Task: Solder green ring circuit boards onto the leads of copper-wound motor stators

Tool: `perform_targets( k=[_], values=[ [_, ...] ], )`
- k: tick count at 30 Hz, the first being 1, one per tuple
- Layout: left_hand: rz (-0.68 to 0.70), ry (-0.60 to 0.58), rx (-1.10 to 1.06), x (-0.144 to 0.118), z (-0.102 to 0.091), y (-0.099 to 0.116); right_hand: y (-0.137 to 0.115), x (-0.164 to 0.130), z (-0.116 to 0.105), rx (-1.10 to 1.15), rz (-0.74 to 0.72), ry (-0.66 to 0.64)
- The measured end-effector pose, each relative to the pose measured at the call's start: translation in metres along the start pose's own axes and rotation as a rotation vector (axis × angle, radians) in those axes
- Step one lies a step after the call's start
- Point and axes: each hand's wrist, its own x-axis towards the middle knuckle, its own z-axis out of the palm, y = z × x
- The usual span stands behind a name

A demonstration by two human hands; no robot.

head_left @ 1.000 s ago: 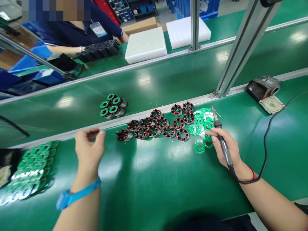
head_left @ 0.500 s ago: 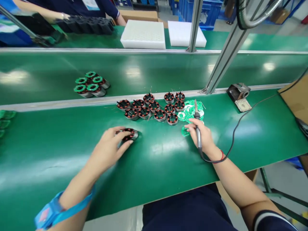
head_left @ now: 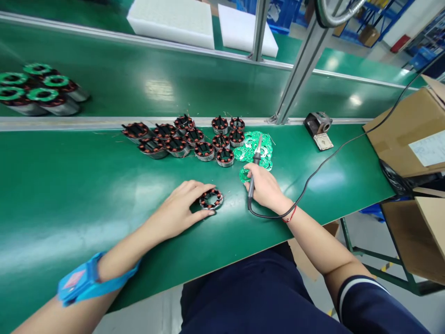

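My left hand (head_left: 184, 208) grips a round stator with copper-red coils (head_left: 211, 199), which stands on the green bench near the front edge. My right hand (head_left: 266, 188) holds a soldering iron (head_left: 255, 167) with its tip pointing away from me, and its fingers rest at a green ring circuit board (head_left: 244, 175). Behind lies a pile of green ring boards (head_left: 256, 147). A cluster of several more wound stators (head_left: 187, 139) stands along the bench's far rail. A blue wrist strap (head_left: 91, 279) is on my left forearm.
A soldering iron stand (head_left: 318, 127) sits at the back right, with the iron's black cable (head_left: 333, 153) curving across the bench. Stators topped with green boards (head_left: 38, 90) lie on the conveyor belt. White foam trays (head_left: 174, 21), an aluminium post (head_left: 299, 69) and cardboard boxes (head_left: 403, 130) surround the area.
My left hand took one stator from the cluster's left end and drew it rightward and closer, in front of me. My right hand stayed by the green boards, still holding the iron. The view swung right.
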Motion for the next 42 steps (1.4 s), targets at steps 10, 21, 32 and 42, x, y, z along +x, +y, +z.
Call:
perform_targets(
  k=[10,21,32,42],
  values=[
    [-0.084,0.031,-0.425,0.034,0.008,0.027,-0.011,-0.006,0.001,0.258,-0.097,0.059],
    [-0.023,0.173,0.166,0.014,-0.003,0.034,-0.022,-0.036,0.006,0.154,-0.118,0.103],
    [0.097,0.103,0.09,0.022,0.008,0.015,-0.002,0.001,0.002,-0.053,-0.103,-0.031],
    [0.139,0.112,0.044,0.022,0.006,0.017,-0.017,-0.036,-0.006,0.258,-0.063,0.19]
  ],
)
